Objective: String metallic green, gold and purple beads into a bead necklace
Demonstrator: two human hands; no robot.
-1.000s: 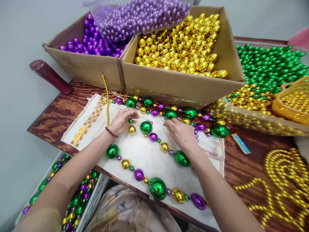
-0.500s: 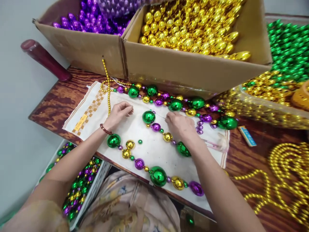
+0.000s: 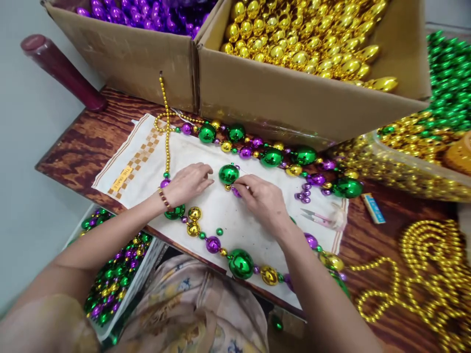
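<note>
My right hand (image 3: 262, 200) is closed, thumb and fingers pinching the bead strand at a small purple bead (image 3: 236, 192), just below a large green bead (image 3: 228, 174). A thin thread shows beside that green bead. To the left, my left hand (image 3: 190, 182) hovers over the white towel (image 3: 253, 235), its fingers apart and holding nothing visible. Under its wrist runs the strand's other side, with a green bead (image 3: 175, 212) partly covered. Two gold beads (image 3: 194, 221) sit close together there, and a loose small green bead (image 3: 220, 231) lies nearby.
Boxes of purple beads (image 3: 147, 17) and gold beads (image 3: 294, 39) stand behind the towel. A finished-looking strand (image 3: 272, 158) lies along them. Thread snips (image 3: 316, 217), several small purple beads (image 3: 303, 194), a small blue-white box (image 3: 374, 208) and gold bead chains (image 3: 429, 264) are at right.
My right hand has moved left and down from the thread to the purple bead. My left hand has shifted slightly right and down, its fingers spreading. The snips have come into fuller view.
</note>
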